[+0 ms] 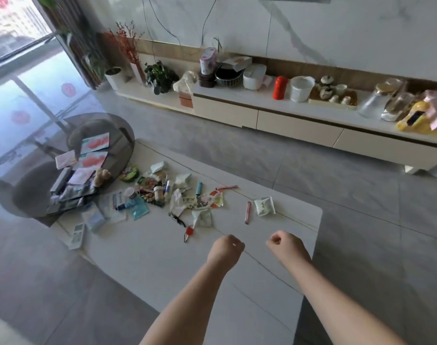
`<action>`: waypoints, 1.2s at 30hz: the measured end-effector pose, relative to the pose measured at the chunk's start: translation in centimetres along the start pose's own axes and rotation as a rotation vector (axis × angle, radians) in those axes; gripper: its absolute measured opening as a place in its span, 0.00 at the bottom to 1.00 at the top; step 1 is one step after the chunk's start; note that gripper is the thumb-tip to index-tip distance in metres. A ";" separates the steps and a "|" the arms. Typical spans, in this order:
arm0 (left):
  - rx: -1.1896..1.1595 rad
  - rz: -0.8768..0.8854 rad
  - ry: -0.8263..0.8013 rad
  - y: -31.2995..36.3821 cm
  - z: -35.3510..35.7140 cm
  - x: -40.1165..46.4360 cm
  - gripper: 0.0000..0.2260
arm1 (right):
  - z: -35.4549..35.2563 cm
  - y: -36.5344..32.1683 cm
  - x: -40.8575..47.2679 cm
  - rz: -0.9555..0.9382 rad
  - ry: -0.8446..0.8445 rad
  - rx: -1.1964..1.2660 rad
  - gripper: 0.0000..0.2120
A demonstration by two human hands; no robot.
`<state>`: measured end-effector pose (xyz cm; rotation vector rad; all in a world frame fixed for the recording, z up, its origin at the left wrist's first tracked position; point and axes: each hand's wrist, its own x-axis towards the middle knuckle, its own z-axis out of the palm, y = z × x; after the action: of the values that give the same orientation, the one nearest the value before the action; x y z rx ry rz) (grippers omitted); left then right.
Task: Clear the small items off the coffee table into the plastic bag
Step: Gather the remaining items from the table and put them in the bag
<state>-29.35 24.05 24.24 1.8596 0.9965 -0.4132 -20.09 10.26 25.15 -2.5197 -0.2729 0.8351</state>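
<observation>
Hovering with curled, empty fingers at lower centre, the left hand (pixel 226 248) and right hand (pixel 284 245) have not yet begun; reaching the red keychain (pixel 188 232) on the coffee table (pixel 147 250) seems next.

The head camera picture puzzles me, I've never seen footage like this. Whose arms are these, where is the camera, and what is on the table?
There is no machine here. The camera sits on a person's head and looks forward and down, so the two bare arms are that person's own. The left hand and right hand hover over the white coffee table, fingers curled, holding nothing visible. Beyond them lies a scatter of small items: wrappers, a red clip, a pink tube, a white packet and a teal tube. No plastic bag shows near the hands.
</observation>
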 end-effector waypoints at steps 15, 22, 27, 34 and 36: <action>-0.191 -0.080 -0.008 -0.6 2.2 17.1 0.09 | 5.2 1.4 16.4 0.039 -0.033 -0.090 0.13; -0.196 -0.168 0.095 -1.5 7.9 27.7 0.16 | 9.5 4.9 28.3 -0.049 -0.120 -0.196 0.18; -0.173 -0.201 0.215 -2.0 12.9 34.7 0.17 | 11.2 7.5 35.3 -0.072 -0.036 -0.255 0.22; -0.009 -0.257 0.355 -3.8 16.2 40.2 0.18 | 14.4 8.8 40.4 0.055 0.055 -0.151 0.35; 0.149 -0.239 0.377 -3.9 16.3 40.9 0.15 | 15.2 8.7 41.0 0.080 0.084 -0.151 0.36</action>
<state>-5.28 29.63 -12.44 2.0018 1.4866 -0.2874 3.69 21.63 -10.85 -2.7152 -0.2156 0.7627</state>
